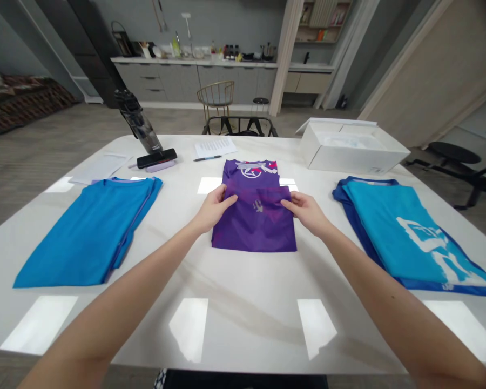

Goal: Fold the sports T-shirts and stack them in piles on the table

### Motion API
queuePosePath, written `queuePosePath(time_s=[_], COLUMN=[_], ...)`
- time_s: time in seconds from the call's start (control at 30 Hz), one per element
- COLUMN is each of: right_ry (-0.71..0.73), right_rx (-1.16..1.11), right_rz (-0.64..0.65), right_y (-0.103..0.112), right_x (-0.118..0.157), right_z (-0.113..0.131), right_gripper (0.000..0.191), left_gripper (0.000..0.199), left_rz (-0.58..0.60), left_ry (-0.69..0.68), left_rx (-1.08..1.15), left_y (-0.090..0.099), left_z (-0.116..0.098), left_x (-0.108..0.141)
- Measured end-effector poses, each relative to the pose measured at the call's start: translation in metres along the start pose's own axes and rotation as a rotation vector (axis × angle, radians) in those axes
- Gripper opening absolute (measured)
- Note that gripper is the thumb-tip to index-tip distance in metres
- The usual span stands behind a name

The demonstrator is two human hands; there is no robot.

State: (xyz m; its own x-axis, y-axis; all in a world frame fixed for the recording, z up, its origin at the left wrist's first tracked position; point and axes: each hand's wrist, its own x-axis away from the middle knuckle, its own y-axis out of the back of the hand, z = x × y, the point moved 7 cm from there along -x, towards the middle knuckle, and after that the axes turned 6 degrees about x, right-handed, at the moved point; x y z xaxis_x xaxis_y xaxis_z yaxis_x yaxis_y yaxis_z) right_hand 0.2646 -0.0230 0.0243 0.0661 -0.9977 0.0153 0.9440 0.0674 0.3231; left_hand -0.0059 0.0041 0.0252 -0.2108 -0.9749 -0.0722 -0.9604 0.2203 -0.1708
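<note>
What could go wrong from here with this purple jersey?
The folded layer of the purple jersey, under the left hand and right hand, looks slick and might slide askew. The teal shirt lies close to the table's edge, so a stray arm movement could perhaps brush it off.

Purple jersey (254,227) with pink-white print (251,170), plain blue shirt (87,232), teal shirt (389,227) with white graphic (433,248)

No wording can be read clearly. The printed sheet (215,147) carries lines of text too small to make out. The purple jersey (254,229) bears a white emblem (250,172) near its collar, without legible letters. A tiny label (375,170) on the white box (348,159) is also unreadable.
</note>
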Motion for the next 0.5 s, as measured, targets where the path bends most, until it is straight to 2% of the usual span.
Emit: queuePosePath(time_s=[0.07,0.13,0.23,0.33,0.4,0.5], right_ry=[0.018,-0.006,-0.127,-0.252,-0.240,-0.099], right_rx=[-0.078,-0.127,-0.084,0.073,0.097,-0.013], right_rz=[-0.043,-0.087,-0.132,-0.127,-0.112,-0.108], right_y=[0.009,0.014,0.012,0.008,0.009,0.016], right_x=[-0.013,-0.036,-0.076,-0.106,-0.120,-0.141], right_z=[0.010,0.008,-0.017,-0.046,-0.050,-0.033], right_gripper=[0.048,0.047,0.035,0.021,0.020,0.027], left_gripper=[0.037,0.038,0.028,0.016,0.019,0.028], left_rz=[-0.015,-0.074,-0.168,-0.290,-0.272,-0.138], left_ry=[-0.031,0.010,0.223,0.473,0.448,0.229], left_rx=[0.105,0.195,0.239,0.138,0.121,0.179], left_y=[0.002,0.009,0.021,0.034,0.036,0.030], left_z=[-0.015,-0.014,0.019,0.059,0.062,0.039], left_x=[-0.012,-0.034,-0.074,-0.098,-0.113,-0.141])
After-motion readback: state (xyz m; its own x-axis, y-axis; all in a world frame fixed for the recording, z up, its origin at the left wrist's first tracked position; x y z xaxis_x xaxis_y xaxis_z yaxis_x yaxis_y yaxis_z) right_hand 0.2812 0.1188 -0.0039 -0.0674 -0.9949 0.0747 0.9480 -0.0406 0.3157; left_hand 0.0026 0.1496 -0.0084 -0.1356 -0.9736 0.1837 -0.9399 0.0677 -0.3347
